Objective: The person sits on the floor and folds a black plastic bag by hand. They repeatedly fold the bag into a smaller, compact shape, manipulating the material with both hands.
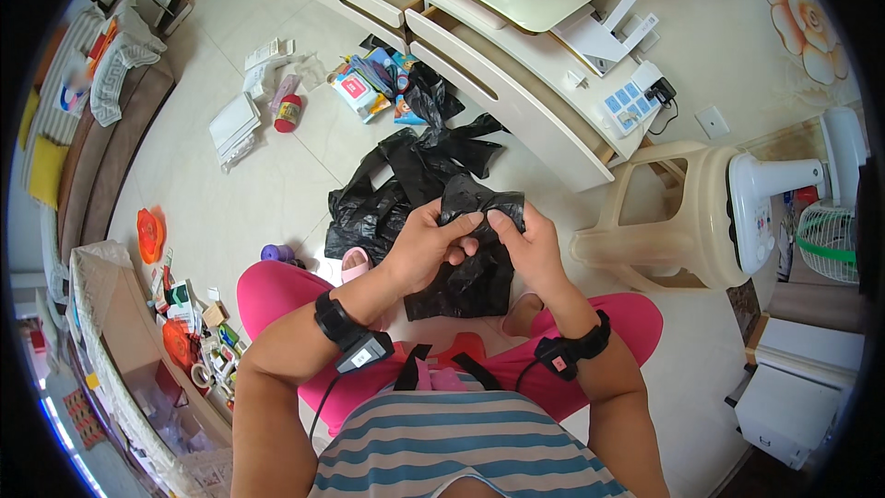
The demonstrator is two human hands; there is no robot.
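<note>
Between my two hands, held up over the floor, is a black plastic bag (481, 198). My left hand (433, 238) pinches its near left part between thumb and fingers. Beside it, my right hand (529, 238) grips the right edge, thumb pressed on the plastic close to the left thumb. Part of the bag's lower end hangs down beneath my hands. More crumpled black plastic bags (373, 203) lie on the floor just past my left hand, and a pink slipper (355, 264) is on my foot near them.
An open drawer (507, 88) juts out ahead. Wet wipes (358, 92), a red jar (288, 113) and white packs (235, 127) lie farther off on the floor. A beige plastic stool (645, 212) is at the right; small items (217, 350) crowd the left.
</note>
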